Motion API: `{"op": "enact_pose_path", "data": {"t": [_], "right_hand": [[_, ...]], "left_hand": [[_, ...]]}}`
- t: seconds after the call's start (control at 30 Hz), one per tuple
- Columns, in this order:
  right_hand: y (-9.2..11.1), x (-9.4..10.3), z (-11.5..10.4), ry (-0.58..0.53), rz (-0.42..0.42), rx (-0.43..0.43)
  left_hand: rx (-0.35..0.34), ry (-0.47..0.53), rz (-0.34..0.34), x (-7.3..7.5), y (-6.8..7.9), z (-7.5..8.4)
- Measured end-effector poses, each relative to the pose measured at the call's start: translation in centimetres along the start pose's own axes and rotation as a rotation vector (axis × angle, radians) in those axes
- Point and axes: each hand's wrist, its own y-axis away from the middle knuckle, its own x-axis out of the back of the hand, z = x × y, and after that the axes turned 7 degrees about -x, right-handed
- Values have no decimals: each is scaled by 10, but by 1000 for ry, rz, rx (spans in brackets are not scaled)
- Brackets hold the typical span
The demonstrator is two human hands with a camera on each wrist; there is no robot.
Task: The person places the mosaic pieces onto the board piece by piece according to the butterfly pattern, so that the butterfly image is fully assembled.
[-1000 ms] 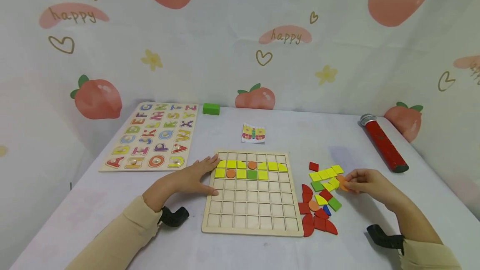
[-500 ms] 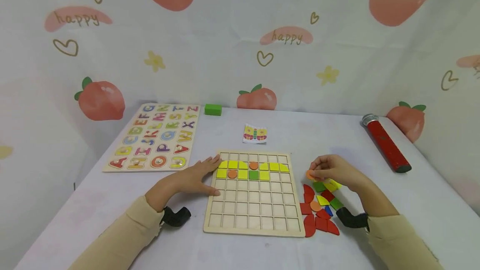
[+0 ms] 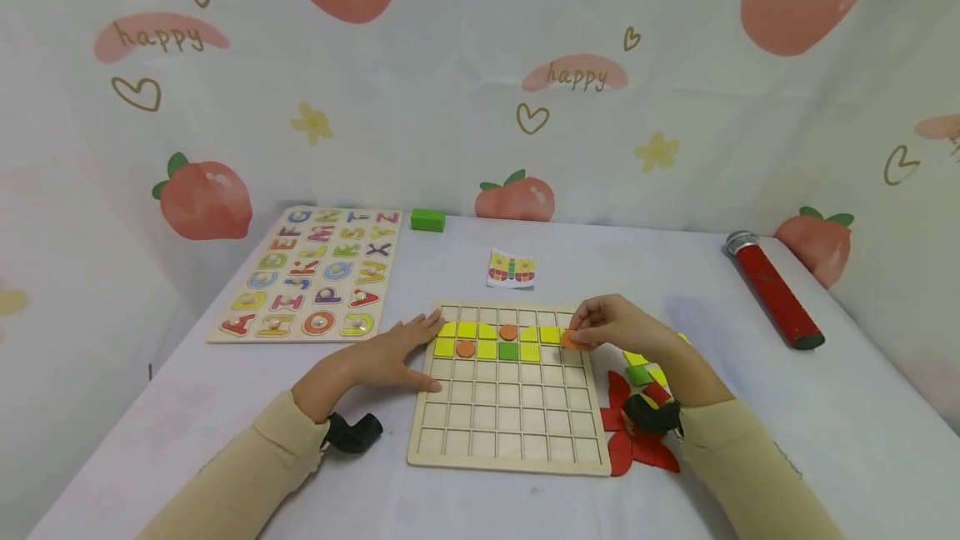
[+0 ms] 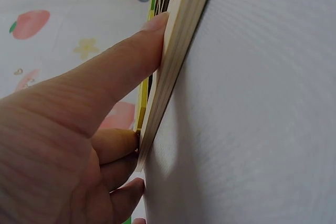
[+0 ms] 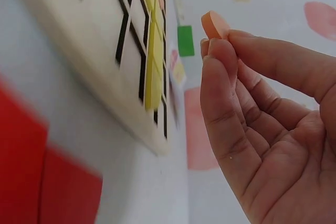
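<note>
My right hand [image 3: 611, 327] pinches an orange disc [image 5: 214, 25] between thumb and fingertips, over the upper right part of the wooden grid board [image 3: 487, 444]. My left hand [image 3: 382, 357] rests along the board's left edge, fingers extended; its thumb lies against the rim in the left wrist view. In the board's second and third rows sit yellow tiles [image 3: 529, 352], two orange discs [image 3: 466, 349] and a green square [image 3: 508, 352]. A small card [image 3: 512, 269] with a butterfly pattern lies beyond the board.
Loose red tiles [image 3: 621, 452] and yellow and green ones lie right of the board, partly hidden beneath my right wrist. A letter puzzle board [image 3: 255, 326] stands back left, a green block [image 3: 428, 220] beside it. A red microphone [image 3: 776, 294] lies far right.
My right hand has carried the orange disc leftward from the loose tiles to over the board's upper right. The left hand stays at the board's edge.
</note>
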Motion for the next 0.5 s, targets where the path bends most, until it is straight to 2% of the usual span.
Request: {"op": "enact_pose_path", "data": {"t": [0.27,0.5], "right_hand": [[-22,-15,-4,16,-38,-4],[-29,-20,1,115,-21,-14]], "left_hand": [[11,-11,-1,0,-1,0],[25,-7,-3,1,-1,0]]}}
